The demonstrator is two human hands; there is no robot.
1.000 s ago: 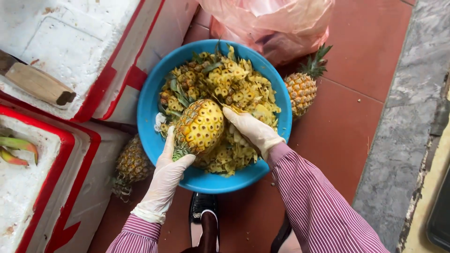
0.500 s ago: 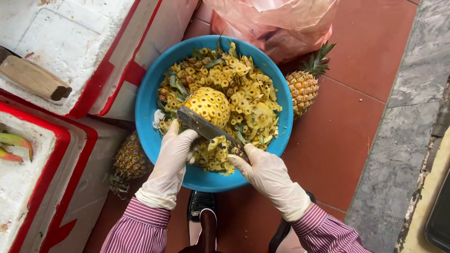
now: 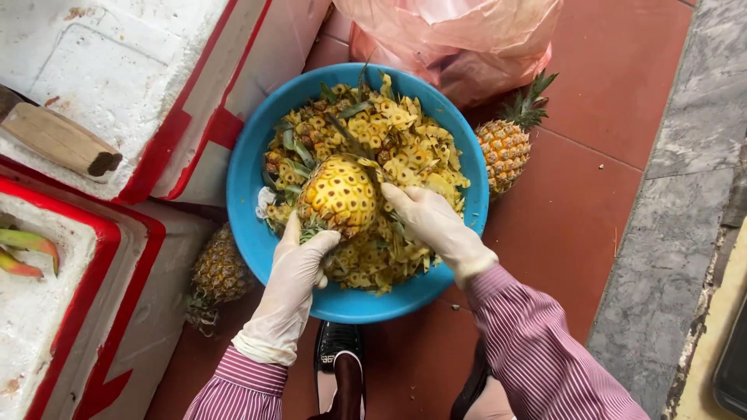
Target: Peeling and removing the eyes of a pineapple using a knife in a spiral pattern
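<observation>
Left hand (image 3: 299,268), gloved, cupped under the peeled pineapple (image 3: 338,196), fingers curled around its leafy base, holding it over the blue basin (image 3: 253,233) of peelings (image 3: 405,140). Half a second ago, knife blade lying across the fruit; now out of sight (perhaps tucked behind the fruit). Right hand (image 3: 432,225) moved up against the fruit's side, fingers pressed together, grip unclear. Cutting apparently resumed.

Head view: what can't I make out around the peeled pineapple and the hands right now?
- Knife: not visible; the right hand and peeled pineapple may hide it.
- Left hand fingertips: tucked under the pineapple.
- Basin bottom: buried under peelings.
- Whole pineapple: partly behind the basin rim.
</observation>
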